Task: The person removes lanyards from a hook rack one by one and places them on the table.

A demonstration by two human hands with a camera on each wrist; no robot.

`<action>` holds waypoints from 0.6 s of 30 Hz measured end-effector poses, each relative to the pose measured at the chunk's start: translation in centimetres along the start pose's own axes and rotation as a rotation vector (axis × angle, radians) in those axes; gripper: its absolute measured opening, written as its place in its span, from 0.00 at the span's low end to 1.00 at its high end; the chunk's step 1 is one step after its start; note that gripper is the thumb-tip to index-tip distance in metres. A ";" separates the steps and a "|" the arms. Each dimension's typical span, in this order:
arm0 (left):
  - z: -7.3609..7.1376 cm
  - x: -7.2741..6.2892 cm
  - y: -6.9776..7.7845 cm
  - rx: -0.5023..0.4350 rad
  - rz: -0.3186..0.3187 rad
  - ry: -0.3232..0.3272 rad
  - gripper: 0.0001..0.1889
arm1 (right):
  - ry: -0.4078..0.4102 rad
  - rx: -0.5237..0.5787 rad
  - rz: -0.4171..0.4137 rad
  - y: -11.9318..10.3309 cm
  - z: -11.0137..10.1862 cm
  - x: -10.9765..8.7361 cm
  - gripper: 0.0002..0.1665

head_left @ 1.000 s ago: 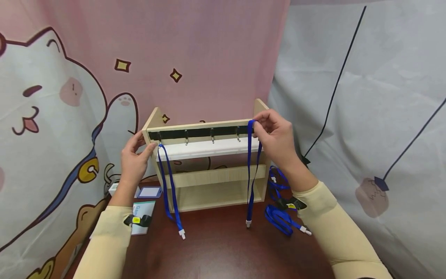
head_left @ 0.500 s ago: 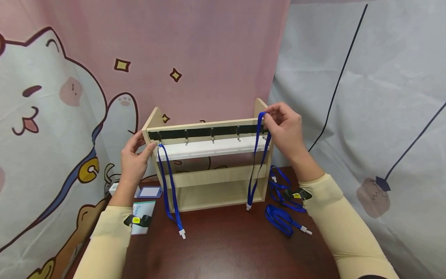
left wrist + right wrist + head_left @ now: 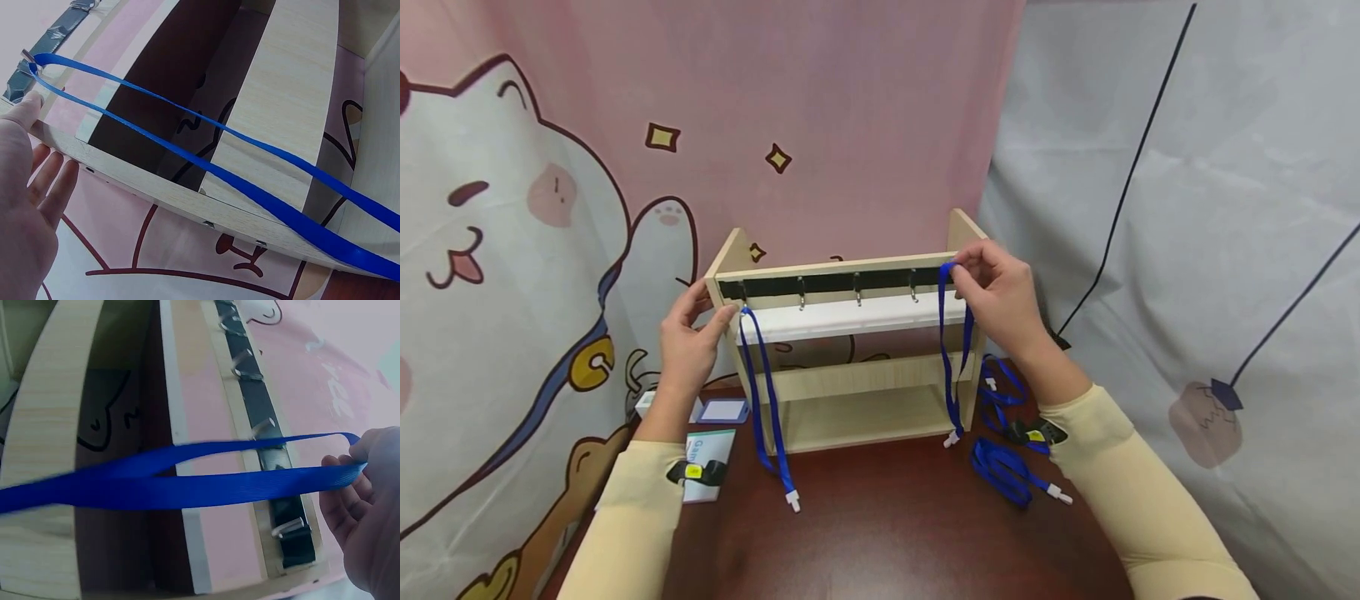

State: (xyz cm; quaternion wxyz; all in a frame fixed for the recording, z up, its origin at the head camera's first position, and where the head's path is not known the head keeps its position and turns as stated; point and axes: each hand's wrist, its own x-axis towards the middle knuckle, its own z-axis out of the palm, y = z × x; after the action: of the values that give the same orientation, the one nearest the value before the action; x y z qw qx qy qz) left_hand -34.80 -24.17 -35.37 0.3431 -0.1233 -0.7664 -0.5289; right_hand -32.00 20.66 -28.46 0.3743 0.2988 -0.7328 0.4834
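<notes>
Blue lanyard (image 3: 943, 333) hangs right of center in the head view, its top loop pinched by the right hand (image 3: 1000, 287), basically thumb and fingertips. Left hand (image 3: 691, 340), over left of center, holds the wooden rack (image 3: 865, 377) by its side edge.

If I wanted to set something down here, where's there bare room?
The table is bare before the wooden rack, between the hanging strap and coiled strap. The rack's bottom board looks bare too, left of the held strap. It's crowded right of the rack, with looser strap loops, and left, with a booklet and card holder.
</notes>
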 end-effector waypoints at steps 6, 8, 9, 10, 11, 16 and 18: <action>0.1 0.0 0.1 -0.005 -0.006 -0.006 0.30 | -0.069 -0.018 -0.006 -0.2 0.8 -1.3 0.03; 0.1 0.0 0.1 -0.004 -0.007 -0.007 0.30 | -0.087 -0.016 0.003 -0.2 1.0 -1.7 0.03; 0.1 0.0 0.1 0.001 -0.009 -0.006 0.31 | -0.096 -0.014 0.009 -0.3 1.1 -1.9 0.03; 0.1 0.0 0.1 -0.001 -0.008 -0.007 0.30 | -0.106 -0.017 0.014 -0.2 1.2 -2.1 0.03; 0.1 0.0 0.1 -0.001 -0.006 -0.007 0.30 | -0.116 -0.022 0.016 -0.3 1.4 -2.3 0.02; 0.0 0.0 0.1 0.000 -0.003 -0.005 0.30 | -0.152 -0.040 0.013 -0.3 1.9 -3.2 0.03; 0.0 0.0 0.1 0.005 -0.004 -0.005 0.30 | -0.166 -0.046 0.016 -0.2 2.1 -3.7 0.04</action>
State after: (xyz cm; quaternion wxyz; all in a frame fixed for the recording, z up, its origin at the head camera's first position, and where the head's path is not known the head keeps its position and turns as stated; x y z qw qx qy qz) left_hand -34.75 -24.09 -35.33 0.3403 -0.1223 -0.7688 -0.5275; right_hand -30.38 18.90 -31.98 0.3153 0.3234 -0.7746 0.4428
